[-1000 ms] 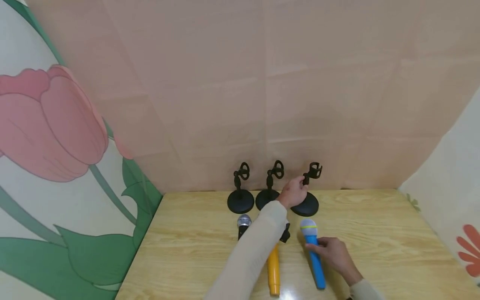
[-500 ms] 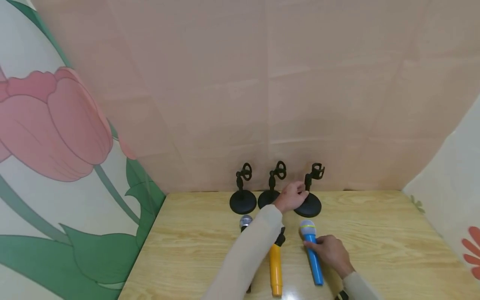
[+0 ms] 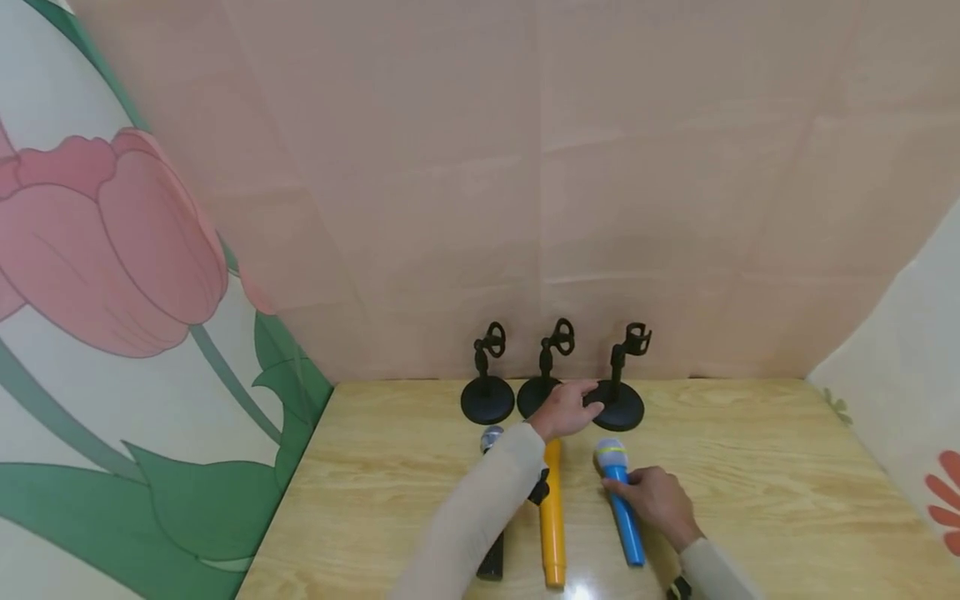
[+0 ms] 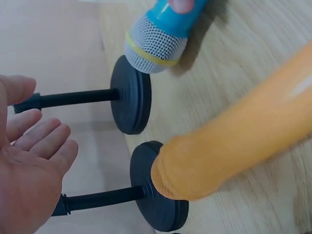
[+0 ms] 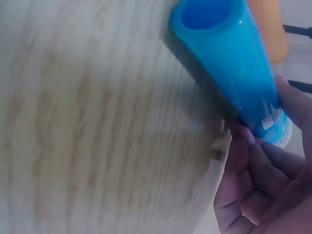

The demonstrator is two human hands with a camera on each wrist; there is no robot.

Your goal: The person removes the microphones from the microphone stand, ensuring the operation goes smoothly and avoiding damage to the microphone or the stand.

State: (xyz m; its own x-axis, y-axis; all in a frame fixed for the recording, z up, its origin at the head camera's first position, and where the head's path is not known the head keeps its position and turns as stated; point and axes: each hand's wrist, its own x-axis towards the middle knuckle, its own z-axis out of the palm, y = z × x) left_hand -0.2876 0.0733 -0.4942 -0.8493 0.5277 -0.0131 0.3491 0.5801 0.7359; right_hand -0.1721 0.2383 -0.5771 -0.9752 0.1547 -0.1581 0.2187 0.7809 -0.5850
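My right hand (image 3: 660,502) pinches a blue microphone (image 3: 628,533) between thumb and fingers; its pale mesh head with a yellow ring points toward the back. In the right wrist view the hollow end of its handle faces the camera. My left hand (image 3: 566,410) hovers in front of the middle and right black microphone stands, fingers loosely bent and holding nothing, as the left wrist view shows. The right stand (image 3: 624,410) has a clip-shaped holder on top. The middle stand (image 3: 534,392) is partly hidden by that hand.
Another black stand (image 3: 487,402) is at the left of the row, near the pink backdrop (image 3: 420,208). An orange microphone (image 3: 552,525) and a black microphone (image 3: 492,560) lie on the wooden table (image 3: 750,483), the black one largely beneath the left sleeve (image 3: 480,500).
My left hand has let go of the right stand's stem and drawn back to the left and toward me. My right hand keeps hold of the blue microphone, which shifts slightly.
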